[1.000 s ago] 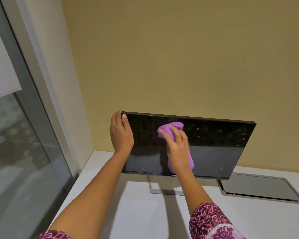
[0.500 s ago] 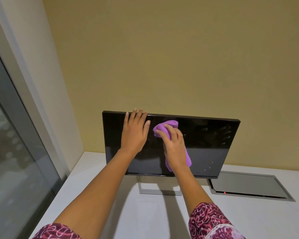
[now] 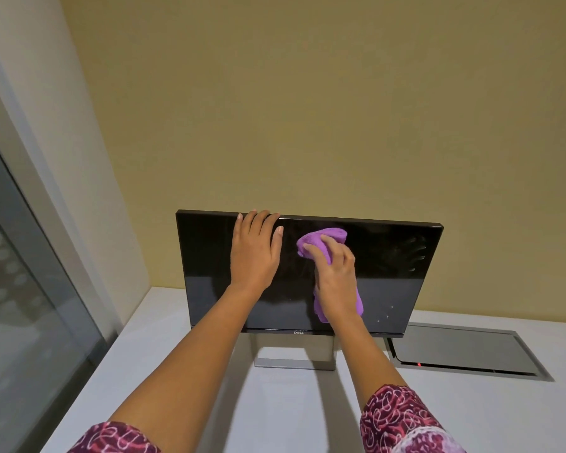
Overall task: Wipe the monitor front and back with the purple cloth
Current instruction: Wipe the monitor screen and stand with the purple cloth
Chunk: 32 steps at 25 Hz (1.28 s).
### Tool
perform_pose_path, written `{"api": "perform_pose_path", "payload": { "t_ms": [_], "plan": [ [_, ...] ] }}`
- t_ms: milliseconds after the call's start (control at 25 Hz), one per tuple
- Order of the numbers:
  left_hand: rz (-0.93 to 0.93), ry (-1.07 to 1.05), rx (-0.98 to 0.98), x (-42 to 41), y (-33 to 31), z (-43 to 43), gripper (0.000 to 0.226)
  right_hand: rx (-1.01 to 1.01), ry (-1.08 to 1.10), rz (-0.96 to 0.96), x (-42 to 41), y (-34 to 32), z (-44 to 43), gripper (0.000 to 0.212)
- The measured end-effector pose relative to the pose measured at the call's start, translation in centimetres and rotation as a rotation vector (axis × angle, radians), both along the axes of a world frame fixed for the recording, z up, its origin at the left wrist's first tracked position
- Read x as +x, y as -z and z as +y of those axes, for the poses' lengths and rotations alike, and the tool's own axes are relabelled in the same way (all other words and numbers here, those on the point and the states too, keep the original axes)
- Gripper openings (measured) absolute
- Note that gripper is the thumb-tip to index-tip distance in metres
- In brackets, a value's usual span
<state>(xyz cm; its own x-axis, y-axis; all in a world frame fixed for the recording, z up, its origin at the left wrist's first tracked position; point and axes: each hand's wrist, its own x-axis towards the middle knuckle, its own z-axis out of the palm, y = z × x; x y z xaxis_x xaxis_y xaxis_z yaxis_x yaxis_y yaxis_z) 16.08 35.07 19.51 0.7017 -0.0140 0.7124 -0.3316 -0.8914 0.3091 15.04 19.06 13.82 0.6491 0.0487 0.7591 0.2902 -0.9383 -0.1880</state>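
A black flat monitor (image 3: 389, 279) stands on a grey stand at the back of a white desk, its dark screen facing me. My right hand (image 3: 335, 282) presses a bunched purple cloth (image 3: 321, 238) against the middle of the screen; more cloth hangs below the palm. My left hand (image 3: 254, 253) lies on the upper left part of the screen, fingers curled over the top edge. Smudges show on the screen's right side.
A white desk (image 3: 275, 413) carries the monitor's stand (image 3: 294, 362). A grey recessed cable hatch (image 3: 464, 353) with a red light lies at the right. A yellow wall is close behind; a glass partition (image 3: 23, 305) runs along the left.
My left hand has shifted from the monitor's left edge to the top edge nearer the middle. The right hand with the cloth stays about mid-screen. The view has moved closer.
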Motion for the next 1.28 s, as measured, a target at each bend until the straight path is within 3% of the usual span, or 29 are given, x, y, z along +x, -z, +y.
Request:
{"api": "perform_pose_path", "payload": {
  "t_ms": [120, 200, 280, 480, 520, 640, 720, 1000, 1120, 1280],
  "plan": [
    [-0.014, -0.032, -0.012, -0.3, 0.3, -0.6, 0.045, 0.535, 0.243, -0.083, 0.5, -1.4, -2.1, 0.045],
    [-0.016, -0.045, -0.005, -0.2, 0.5, -0.7, 0.045, 0.697, 0.381, -0.221, 1.2, -2.2, -2.9, 0.041],
    [-0.015, -0.057, 0.012, -0.2, 0.5, -0.7, 0.046, 0.620, 0.387, -0.235, 1.3, -2.5, -2.7, 0.043],
    [-0.007, -0.095, 0.011, -0.3, 0.6, -1.2, 0.047, -0.034, -0.015, -0.019, -0.4, -0.7, -1.5, 0.069],
    [-0.009, -0.101, 0.015, -0.4, 0.6, -1.2, 0.047, -0.021, -0.016, -0.006, -0.3, -0.8, -2.4, 0.066],
    [-0.011, -0.117, 0.014, -0.5, 0.6, -1.4, 0.046, 0.519, 0.242, -0.088, 0.3, -2.3, -4.2, 0.042],
    [-0.013, -0.123, 0.000, -0.5, 0.6, -1.5, 0.046, 0.678, 0.360, -0.178, 0.9, -3.8, -4.6, 0.041],
    [0.004, -0.194, -0.052, -0.6, 0.7, -2.8, 0.047, -0.065, -0.012, -0.096, 0.4, -5.0, -0.6, 0.079],
    [0.028, -0.211, -0.032, -0.6, 0.6, -2.8, 0.050, -0.092, 0.032, -0.093, 0.8, -5.7, -2.1, 0.082],
    [0.036, -0.214, -0.003, -0.7, 0.7, -2.5, 0.050, 0.014, 0.175, -0.078, 0.3, -5.5, -6.9, 0.071]
  ]
}}
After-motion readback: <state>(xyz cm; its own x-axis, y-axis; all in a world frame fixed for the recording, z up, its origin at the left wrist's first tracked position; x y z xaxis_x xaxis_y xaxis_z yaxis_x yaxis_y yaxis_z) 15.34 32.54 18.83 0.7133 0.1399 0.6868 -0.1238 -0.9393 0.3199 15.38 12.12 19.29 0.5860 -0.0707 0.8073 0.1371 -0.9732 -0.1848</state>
